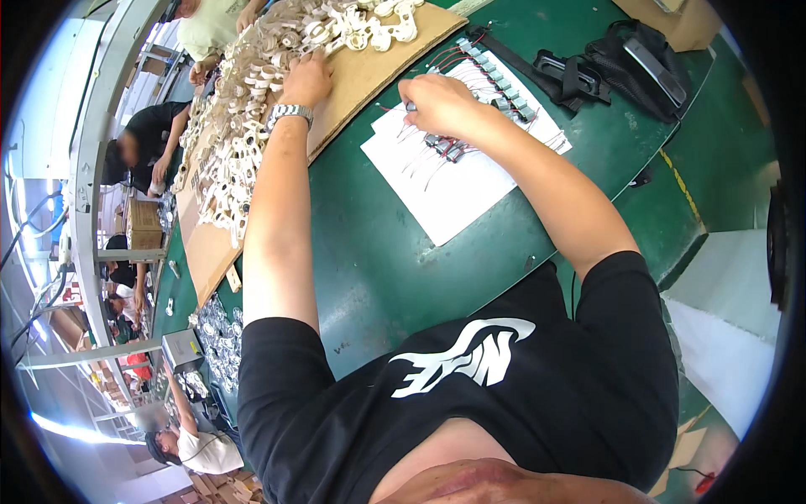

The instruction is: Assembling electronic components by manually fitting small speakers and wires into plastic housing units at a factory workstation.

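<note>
My left hand, with a metal-band watch on the wrist, reaches into a heap of white plastic parts. Its fingers curl down among the parts, and whatever they grip is hidden. Over the white paper, my right hand is closed on a small grey piece that looks like a motor; most of it is covered by the fingers. Below that hand lies a small group of dark motors with thin wires. A row of grey-green motors with red and black wires runs along the paper's far right side.
Cardboard lies under the heap on the green table. A black bag and straps sit at the far right. Clear-wrapped parts are on the left, where several other people work, one beside the heap.
</note>
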The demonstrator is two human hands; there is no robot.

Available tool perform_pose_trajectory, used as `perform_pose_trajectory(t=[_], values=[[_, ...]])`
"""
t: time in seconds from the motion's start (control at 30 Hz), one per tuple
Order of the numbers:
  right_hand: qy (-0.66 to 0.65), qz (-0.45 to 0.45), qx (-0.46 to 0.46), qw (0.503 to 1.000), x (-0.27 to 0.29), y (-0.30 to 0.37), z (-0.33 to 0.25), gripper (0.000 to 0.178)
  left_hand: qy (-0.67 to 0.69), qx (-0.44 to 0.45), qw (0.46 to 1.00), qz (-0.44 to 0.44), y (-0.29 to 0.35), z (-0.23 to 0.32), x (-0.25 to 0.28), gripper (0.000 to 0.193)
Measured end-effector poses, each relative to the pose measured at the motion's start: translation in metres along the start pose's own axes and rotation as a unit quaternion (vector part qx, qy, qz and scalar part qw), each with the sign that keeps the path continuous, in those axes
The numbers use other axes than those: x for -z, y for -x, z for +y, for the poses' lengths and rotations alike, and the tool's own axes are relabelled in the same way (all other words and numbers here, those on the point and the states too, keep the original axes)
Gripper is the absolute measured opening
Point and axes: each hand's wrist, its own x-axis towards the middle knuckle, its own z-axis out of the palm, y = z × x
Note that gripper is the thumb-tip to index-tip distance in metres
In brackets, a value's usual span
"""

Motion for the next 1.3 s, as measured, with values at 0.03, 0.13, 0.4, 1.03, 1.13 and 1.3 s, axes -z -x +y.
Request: perform_pose_trajectory(t=[0.03, 0.13, 0.4, 1.03, 1.13, 1.3], values=[[-0.012, -0.013, 0.000, 1.000, 0.002, 0.001, -0.001, 0.026, -0.017, 0.022, 0.999, -0.018, -0.003, -0.001, 0.001, 0.047], [-0.039, -0.010, -0.007, 0.999, 0.002, -0.002, 0.003, 0.018, 0.004, 0.034, 0.993, -0.117, -0.003, -0.007, 0.010, 0.037], [-0.151, 0.016, -0.024, 0.988, 0.004, -0.006, -0.010, 0.020, 0.280, 0.069, 0.953, 0.096, 0.036, -0.037, 0.016, 0.024], [-0.240, 0.173, 0.086, 0.952, -0.019, 0.010, -0.046, 0.023, 0.871, 0.110, 0.479, 0.031, 0.146, 0.049, 0.061, 0.053], [-0.242, 0.189, 0.070, 0.949, -0.020, 0.009, -0.048, 0.022, 0.872, 0.110, 0.477, 0.029, 0.147, 0.051, 0.058, 0.051], [-0.264, 0.176, 0.072, 0.946, -0.025, 0.011, -0.050, 0.023, 0.880, 0.111, 0.461, 0.023, 0.150, 0.058, 0.058, 0.047]])
